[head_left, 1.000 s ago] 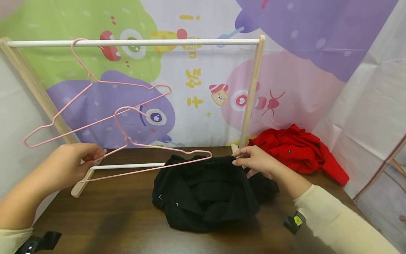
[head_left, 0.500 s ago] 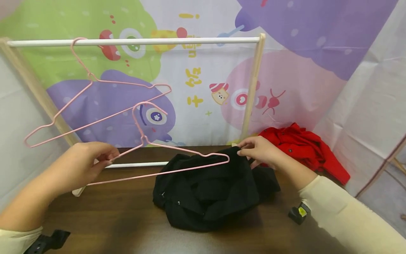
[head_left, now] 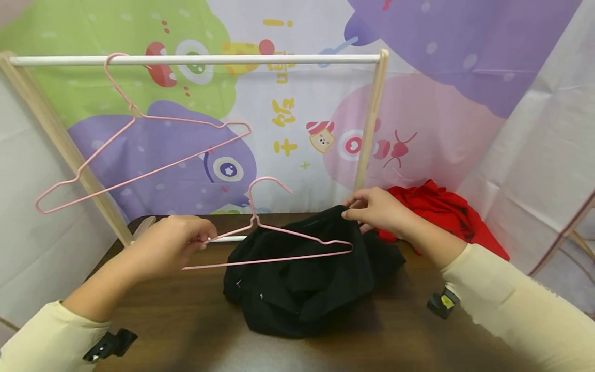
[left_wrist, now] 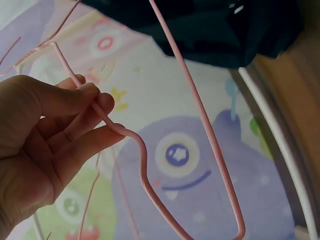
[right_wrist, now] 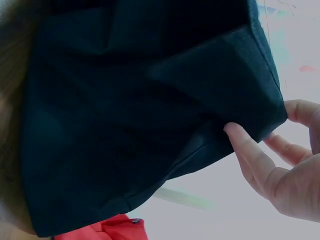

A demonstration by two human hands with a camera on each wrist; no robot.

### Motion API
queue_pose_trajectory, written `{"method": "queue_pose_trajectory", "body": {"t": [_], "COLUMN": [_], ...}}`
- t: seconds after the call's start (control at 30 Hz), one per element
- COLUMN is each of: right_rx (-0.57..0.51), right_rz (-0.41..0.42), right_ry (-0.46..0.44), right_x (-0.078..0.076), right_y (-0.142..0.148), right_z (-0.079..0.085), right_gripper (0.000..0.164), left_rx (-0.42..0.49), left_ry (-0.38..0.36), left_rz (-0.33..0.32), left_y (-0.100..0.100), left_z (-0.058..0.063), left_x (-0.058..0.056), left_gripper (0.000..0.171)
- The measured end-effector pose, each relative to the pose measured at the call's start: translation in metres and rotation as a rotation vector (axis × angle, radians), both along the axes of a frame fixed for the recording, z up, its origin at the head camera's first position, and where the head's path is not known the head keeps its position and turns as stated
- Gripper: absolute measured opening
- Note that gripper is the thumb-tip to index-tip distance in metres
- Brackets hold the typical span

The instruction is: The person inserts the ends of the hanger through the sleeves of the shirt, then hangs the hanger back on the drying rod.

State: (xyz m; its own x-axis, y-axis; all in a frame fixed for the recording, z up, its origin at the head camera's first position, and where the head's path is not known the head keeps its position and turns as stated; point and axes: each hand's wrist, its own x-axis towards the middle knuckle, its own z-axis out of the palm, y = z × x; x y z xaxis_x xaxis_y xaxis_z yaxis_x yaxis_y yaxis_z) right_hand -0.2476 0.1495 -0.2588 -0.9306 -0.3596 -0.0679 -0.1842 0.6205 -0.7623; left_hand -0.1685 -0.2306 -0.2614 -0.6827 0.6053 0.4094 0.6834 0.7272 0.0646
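In the head view my left hand [head_left: 174, 243] pinches one shoulder of a pink wire hanger [head_left: 288, 260]. The hanger's hook points up and its far end lies over a dark garment [head_left: 302, 294] bunched on the table. The left wrist view shows thumb and fingers closed on the hanger wire [left_wrist: 150, 185]. My right hand [head_left: 378, 212] pinches the upper right edge of the black garment and holds it raised. Seen from the right wrist, the thumb lies on the near face of the cloth [right_wrist: 125, 125], with fingers behind its edge.
A rack with a white rail [head_left: 302, 59] and wooden legs stands at the back. A second pink hanger [head_left: 135, 111] hangs from the rail at left. A red garment [head_left: 446, 217] lies at the right rear of the brown table [head_left: 186, 320]. A printed cloth backs everything.
My left hand has carried the hanger to the right, so its far end now reaches close to the right hand. The black garment's held edge has risen slightly.
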Motion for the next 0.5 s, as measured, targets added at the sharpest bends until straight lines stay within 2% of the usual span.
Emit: {"method": "queue_pose_trajectory", "body": {"t": [0.17, 0.37, 0.5], "right_rx": [0.0, 0.018, 0.035], "right_rz": [0.013, 0.031, 0.04], "right_ry": [0.032, 0.07, 0.097], "right_x": [0.004, 0.009, 0.012], "right_y": [-0.006, -0.015, -0.021], "right_z": [0.008, 0.022, 0.029], "right_gripper": [0.037, 0.036, 0.034], "left_rx": [0.034, 0.095, 0.113], "left_ry": [-0.031, -0.079, -0.082], "left_rz": [-0.054, -0.061, -0.066], "left_y": [0.012, 0.027, 0.04], "left_z": [-0.014, -0.026, -0.031], "left_x": [-0.012, -0.019, -0.021], "left_gripper": [0.026, 0.026, 0.023]}}
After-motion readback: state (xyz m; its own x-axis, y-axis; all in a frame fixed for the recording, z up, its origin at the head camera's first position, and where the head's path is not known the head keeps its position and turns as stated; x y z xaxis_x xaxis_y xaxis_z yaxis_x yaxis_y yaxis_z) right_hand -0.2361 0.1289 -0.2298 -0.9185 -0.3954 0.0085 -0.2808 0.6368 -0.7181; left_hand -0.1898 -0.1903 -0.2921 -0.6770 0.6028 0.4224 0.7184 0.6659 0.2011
